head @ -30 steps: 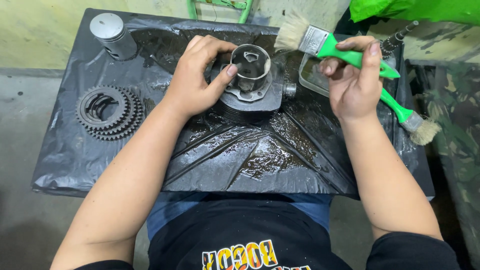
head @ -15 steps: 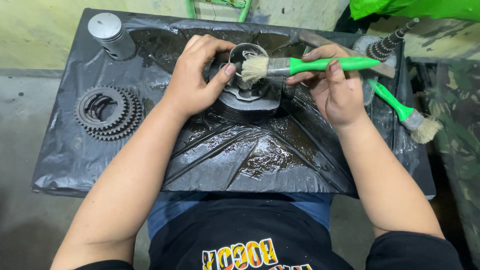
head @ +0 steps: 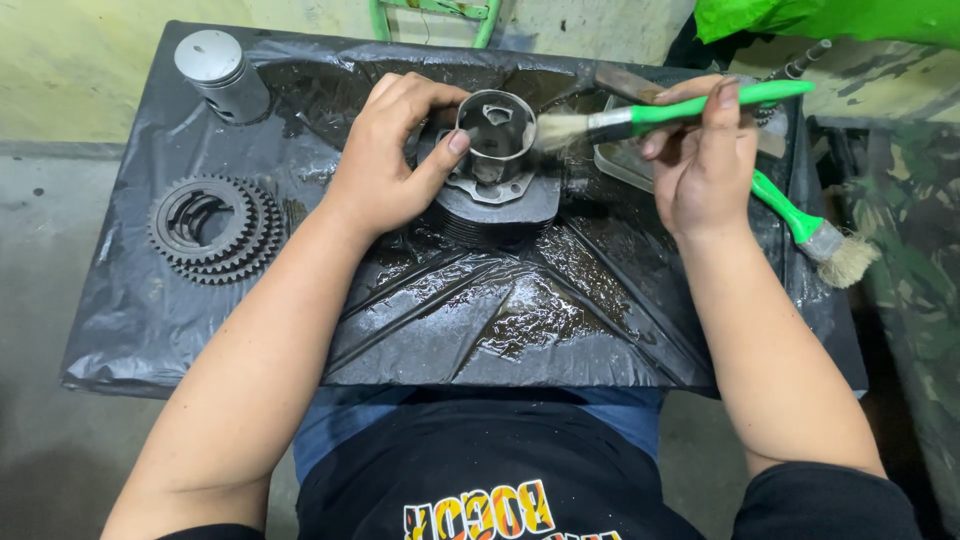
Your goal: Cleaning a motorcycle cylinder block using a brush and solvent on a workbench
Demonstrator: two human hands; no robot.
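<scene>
At centre of the bench, the left hand [head: 392, 160] curls over a dark, finned metal engine cylinder [head: 497, 175], thumb pressed to the rim of its shiny steel sleeve and fingers wrapped round the far side; the forearm runs in diagonally from lower left. To its right, the right hand [head: 700, 160] grips a green-handled paintbrush with pale bristles [head: 650, 112], held almost level, the bristle tip touching the sleeve's right edge; the wrist is bent, the forearm rising from lower right. Beneath both lies a wet black plastic sheet [head: 520, 320] covering the table. A second green-handled brush [head: 815, 232] rests just beside the right hand. Well apart, at left, sit a stack of toothed steel gears [head: 215, 230] and a grey cylindrical piston [head: 222, 75].
</scene>
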